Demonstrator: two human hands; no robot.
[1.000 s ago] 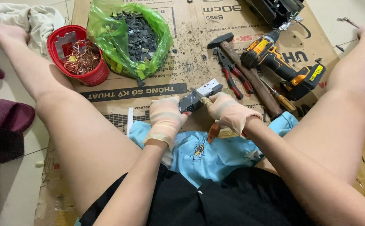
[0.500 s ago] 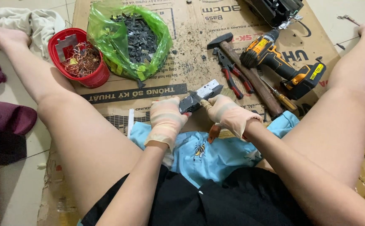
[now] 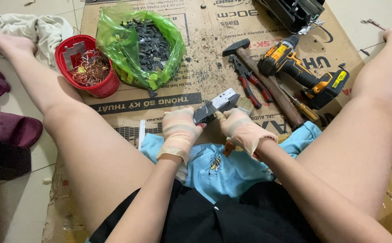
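I sit on the floor with my legs spread over a sheet of cardboard (image 3: pixel 196 58). Both my hands wear thin beige gloves. My left hand (image 3: pixel 180 130) grips the near end of a small grey and black metal part (image 3: pixel 216 107). My right hand (image 3: pixel 241 130) holds a tool with an orange-red handle and presses its tip against the same part. The tool's tip is hidden between my fingers. A light blue cloth (image 3: pixel 223 166) lies on my lap under both hands.
A red tub of copper wire scraps (image 3: pixel 88 67) and a green plastic bag of dark pieces (image 3: pixel 144 47) sit at the left. A hammer (image 3: pixel 268 83), red-handled pliers (image 3: pixel 247 83), a screwdriver (image 3: pixel 301 108) and a yellow-black cordless drill (image 3: pixel 304 74) lie at the right.
My hands and the metal part stay in almost the same place; only slight shifts of the fingers show.
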